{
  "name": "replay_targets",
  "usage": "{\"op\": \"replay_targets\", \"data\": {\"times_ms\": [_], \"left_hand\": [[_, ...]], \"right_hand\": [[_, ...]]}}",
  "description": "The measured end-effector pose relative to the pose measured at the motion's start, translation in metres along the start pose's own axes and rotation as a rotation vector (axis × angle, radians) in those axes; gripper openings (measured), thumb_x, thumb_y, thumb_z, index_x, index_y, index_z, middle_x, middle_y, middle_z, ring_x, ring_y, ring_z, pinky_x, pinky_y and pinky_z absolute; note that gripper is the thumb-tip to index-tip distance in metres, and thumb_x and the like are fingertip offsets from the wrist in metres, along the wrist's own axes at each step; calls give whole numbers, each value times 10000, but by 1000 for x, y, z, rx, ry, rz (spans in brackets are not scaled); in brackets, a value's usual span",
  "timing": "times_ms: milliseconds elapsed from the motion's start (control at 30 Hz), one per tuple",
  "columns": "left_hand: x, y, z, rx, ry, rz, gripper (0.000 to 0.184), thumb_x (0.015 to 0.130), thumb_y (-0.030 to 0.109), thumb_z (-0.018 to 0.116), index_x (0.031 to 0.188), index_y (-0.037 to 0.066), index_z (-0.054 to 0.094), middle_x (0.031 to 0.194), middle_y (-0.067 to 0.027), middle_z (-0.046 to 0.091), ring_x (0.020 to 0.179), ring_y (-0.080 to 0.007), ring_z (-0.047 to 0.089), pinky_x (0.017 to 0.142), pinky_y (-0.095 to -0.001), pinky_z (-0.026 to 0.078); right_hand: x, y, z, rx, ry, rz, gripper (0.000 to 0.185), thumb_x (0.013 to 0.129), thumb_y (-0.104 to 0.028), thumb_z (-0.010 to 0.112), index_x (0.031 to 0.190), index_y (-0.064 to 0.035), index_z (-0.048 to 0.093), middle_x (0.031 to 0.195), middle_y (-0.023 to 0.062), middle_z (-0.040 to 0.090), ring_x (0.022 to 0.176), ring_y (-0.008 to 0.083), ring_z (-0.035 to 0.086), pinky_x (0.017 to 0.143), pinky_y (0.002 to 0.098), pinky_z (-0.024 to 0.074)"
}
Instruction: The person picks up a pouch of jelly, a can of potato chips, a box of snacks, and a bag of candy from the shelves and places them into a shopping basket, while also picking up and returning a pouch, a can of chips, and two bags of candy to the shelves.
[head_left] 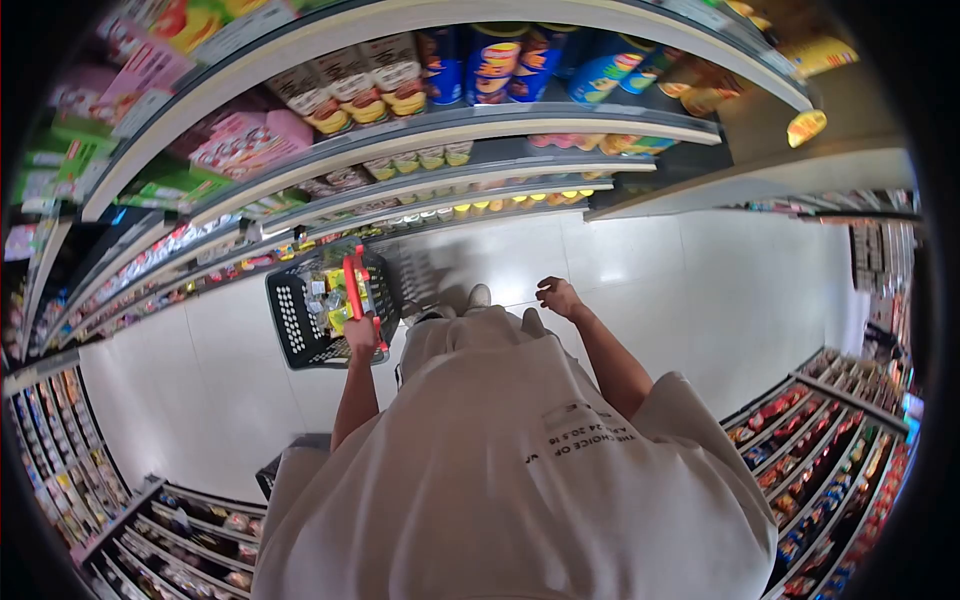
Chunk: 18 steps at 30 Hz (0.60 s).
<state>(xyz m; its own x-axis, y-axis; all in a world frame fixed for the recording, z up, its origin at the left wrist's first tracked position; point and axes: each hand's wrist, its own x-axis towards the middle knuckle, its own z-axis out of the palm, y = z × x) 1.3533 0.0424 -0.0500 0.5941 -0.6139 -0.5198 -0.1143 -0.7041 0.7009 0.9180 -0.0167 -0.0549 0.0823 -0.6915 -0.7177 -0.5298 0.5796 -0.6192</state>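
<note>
My left hand point(361, 333) is closed round the red handle point(353, 285) of a dark shopping basket point(292, 315). Several small packets, yellow-green and clear or silvery, lie inside the basket point(330, 300). My right hand point(560, 297) hangs free over the floor to the right of my feet, holding nothing, its fingers loosely curled and apart. Both forearms are bare, and a light shirt with dark print covers my body.
Long shelves point(460, 128) curve across the front, with blue cans point(494, 62), pink boxes point(252, 142) and a yellow item at the shelf end point(806, 127). More stocked racks stand at lower left point(180, 530) and lower right point(830, 470). The floor point(680, 290) is pale tile.
</note>
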Motion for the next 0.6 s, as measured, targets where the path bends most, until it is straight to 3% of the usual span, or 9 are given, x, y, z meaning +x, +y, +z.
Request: {"op": "replay_targets", "data": {"times_ms": [100,167,233,300,333,433,533,567,600], "left_hand": [[40,-53,5,238,-34,90,202,769,192,628,730,-5,609,594,-63,584,508,-214,558,484,-390,410],[57,-84,15,344,88,197,220,760,219,636,700,8,614,574,-73,591,499,-206,565,485,-373,417],[28,-40,1,116,-15,-35,339,725,260,655,814,-66,632,704,-215,645,712,-350,659,634,-442,465],[22,-30,-2,62,-9,-9,340,739,256,646,801,-78,626,692,-233,637,726,-353,666,625,-438,462],[19,-25,-4,62,0,-23,340,739,256,646,801,-78,626,692,-233,637,726,-353,666,625,-438,462],[16,-18,-7,100,-20,11,349,750,260,642,771,-87,619,675,-249,624,721,-364,667,608,-433,461],[21,-25,-1,59,-41,22,369,759,282,645,761,-87,628,676,-267,616,736,-381,667,612,-437,474],[22,-29,4,63,-15,82,337,766,258,646,754,-78,619,633,-230,602,659,-341,648,596,-419,466],[25,-32,8,65,12,142,306,773,234,647,747,-68,610,590,-192,587,582,-301,629,579,-402,458]], "right_hand": [[-4,-13,2,-90,-43,17,355,800,-131,613,1119,23,600,917,169,684,746,190,663,674,322,534],[0,-11,6,-222,-84,-5,329,793,-123,625,1096,5,617,917,159,688,758,174,663,690,313,534],[-10,-28,15,-284,-61,-1,322,791,-131,631,1086,-1,622,923,145,686,756,161,661,701,305,534],[7,-1,26,-432,-101,-298,328,799,-161,626,1084,0,622,931,139,682,752,153,659,703,297,532],[1,-18,35,-354,-120,-162,355,810,-191,609,1108,3,610,943,147,673,784,175,659,720,316,533],[-6,-71,69,-310,-218,-91,384,808,-204,605,1132,3,593,933,155,670,796,213,661,727,340,537],[-1,-132,121,-486,-243,-315,365,825,-195,616,1132,1,585,947,170,673,811,257,678,735,348,540],[-2,-154,142,-478,-232,-474,340,832,-187,624,1116,-4,592,971,179,672,809,272,682,731,349,541],[0,-178,164,-498,-242,-465,332,833,-172,611,1115,2,589,1008,186,657,860,308,669,779,375,531]]}}
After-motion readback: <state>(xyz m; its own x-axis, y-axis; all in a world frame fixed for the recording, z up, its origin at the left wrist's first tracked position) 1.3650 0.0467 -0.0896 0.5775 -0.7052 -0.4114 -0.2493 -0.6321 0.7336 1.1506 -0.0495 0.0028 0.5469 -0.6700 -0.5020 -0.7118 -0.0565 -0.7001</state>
